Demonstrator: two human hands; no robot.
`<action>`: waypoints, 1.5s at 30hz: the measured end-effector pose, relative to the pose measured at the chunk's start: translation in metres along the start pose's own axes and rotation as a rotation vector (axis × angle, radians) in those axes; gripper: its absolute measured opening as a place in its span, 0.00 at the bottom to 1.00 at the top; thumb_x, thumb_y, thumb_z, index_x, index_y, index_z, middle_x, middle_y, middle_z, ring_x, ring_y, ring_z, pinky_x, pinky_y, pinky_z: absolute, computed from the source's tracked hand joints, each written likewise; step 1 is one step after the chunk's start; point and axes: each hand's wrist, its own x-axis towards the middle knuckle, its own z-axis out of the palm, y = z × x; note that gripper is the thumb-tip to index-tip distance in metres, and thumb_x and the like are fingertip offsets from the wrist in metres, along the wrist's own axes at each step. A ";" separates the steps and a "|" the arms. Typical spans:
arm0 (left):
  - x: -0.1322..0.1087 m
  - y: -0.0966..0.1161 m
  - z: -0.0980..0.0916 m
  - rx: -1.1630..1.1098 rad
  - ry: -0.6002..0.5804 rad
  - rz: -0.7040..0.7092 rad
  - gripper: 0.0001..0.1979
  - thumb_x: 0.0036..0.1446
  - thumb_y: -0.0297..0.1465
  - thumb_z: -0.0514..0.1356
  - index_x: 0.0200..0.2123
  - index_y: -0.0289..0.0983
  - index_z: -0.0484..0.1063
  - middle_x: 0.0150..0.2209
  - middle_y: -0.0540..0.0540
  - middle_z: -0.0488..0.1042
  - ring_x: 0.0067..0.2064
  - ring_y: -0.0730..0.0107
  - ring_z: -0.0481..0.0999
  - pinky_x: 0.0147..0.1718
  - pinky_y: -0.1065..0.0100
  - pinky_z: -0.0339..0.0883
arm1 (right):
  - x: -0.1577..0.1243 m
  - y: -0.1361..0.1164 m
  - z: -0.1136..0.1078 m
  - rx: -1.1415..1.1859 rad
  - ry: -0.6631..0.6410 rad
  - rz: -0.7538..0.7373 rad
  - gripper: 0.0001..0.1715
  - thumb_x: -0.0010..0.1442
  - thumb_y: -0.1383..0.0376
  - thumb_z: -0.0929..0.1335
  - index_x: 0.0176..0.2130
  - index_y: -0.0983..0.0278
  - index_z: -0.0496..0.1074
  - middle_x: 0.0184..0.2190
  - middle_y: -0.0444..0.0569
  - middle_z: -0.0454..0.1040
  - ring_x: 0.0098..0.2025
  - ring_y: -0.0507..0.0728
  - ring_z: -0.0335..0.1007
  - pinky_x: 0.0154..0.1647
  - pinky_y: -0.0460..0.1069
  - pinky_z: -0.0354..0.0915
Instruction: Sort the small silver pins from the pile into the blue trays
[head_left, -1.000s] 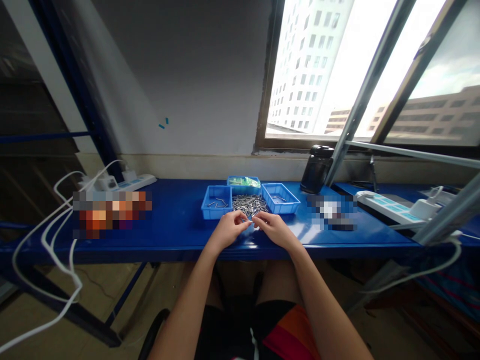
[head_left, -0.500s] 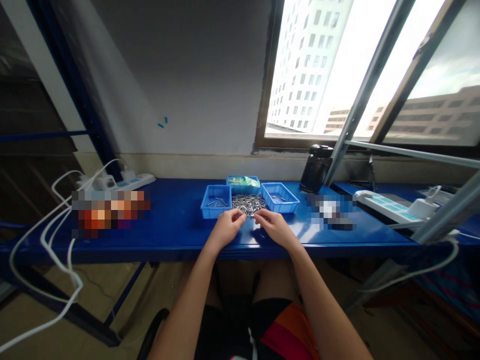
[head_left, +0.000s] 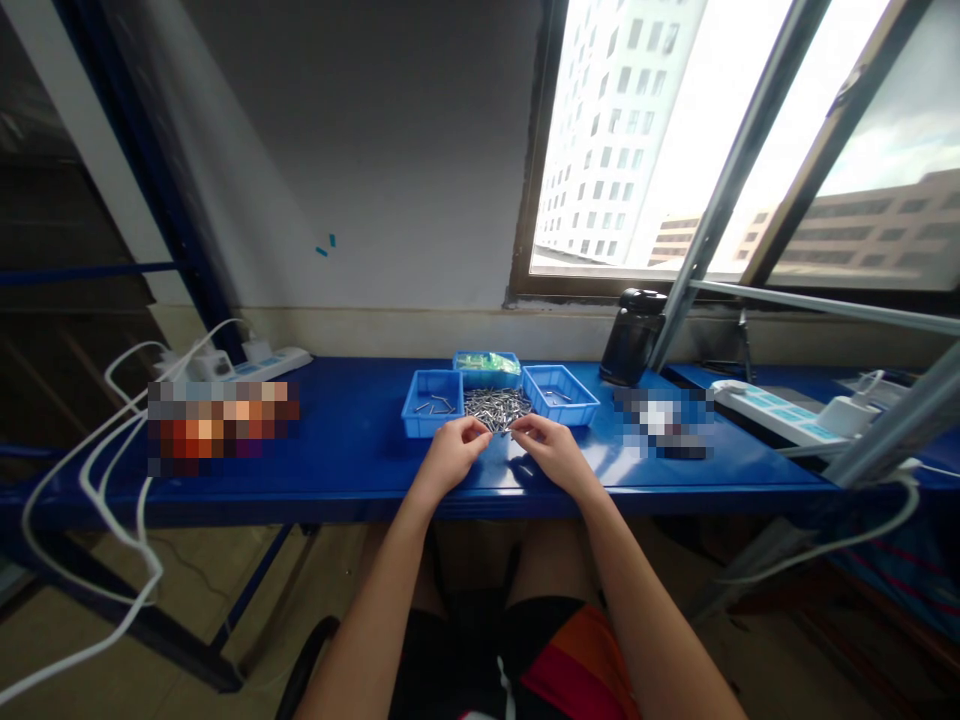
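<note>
A heap of small, slender silver pieces that look like screws [head_left: 495, 404] lies on the blue table between the trays. At its near edge, my left hand [head_left: 454, 452] is closed, thumb and fingers pinched; what they hold, if anything, is too small to make out. My right hand [head_left: 549, 450] faces it a short gap away, pinching what looks like a small metal screw [head_left: 511, 432]. A blue tray [head_left: 433, 424] on the left holds several of the pieces. Another blue tray [head_left: 571, 412], on the right, holds a few too.
Behind the heap stands a third blue tray [head_left: 486, 379] with a green plastic packet [head_left: 487, 363]. Toward the window are a black flask [head_left: 631, 338] and a metal post [head_left: 739, 160]. Power strips [head_left: 772, 412] and white cables [head_left: 90, 475] lie at both sides. Blurred items flank the trays.
My right hand has shifted very slightly, and the small piece at its fingertips shows at a different angle. My left hand and the trays look unmoved.
</note>
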 end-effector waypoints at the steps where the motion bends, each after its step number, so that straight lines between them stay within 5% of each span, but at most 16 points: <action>1: 0.000 -0.001 0.000 0.002 -0.001 0.003 0.10 0.51 0.36 0.56 0.28 0.35 0.72 0.25 0.48 0.71 0.27 0.70 0.69 0.27 0.71 0.61 | 0.000 0.001 0.000 0.003 0.000 -0.002 0.11 0.54 0.61 0.64 0.34 0.64 0.73 0.30 0.46 0.74 0.29 0.53 0.66 0.34 0.47 0.62; 25: -0.002 0.012 -0.002 -0.035 -0.043 -0.049 0.18 0.56 0.42 0.50 0.23 0.35 0.66 0.17 0.52 0.63 0.21 0.74 0.62 0.23 0.72 0.54 | -0.001 0.001 0.002 0.086 -0.081 0.036 0.21 0.60 0.54 0.60 0.25 0.65 0.67 0.23 0.46 0.71 0.27 0.52 0.65 0.30 0.45 0.61; 45: 0.000 0.001 0.001 -0.030 -0.008 0.018 0.08 0.52 0.33 0.56 0.30 0.35 0.70 0.31 0.46 0.73 0.31 0.69 0.71 0.31 0.70 0.64 | 0.000 0.005 0.000 0.004 -0.033 -0.048 0.05 0.52 0.64 0.66 0.31 0.64 0.70 0.27 0.44 0.71 0.29 0.51 0.64 0.32 0.46 0.61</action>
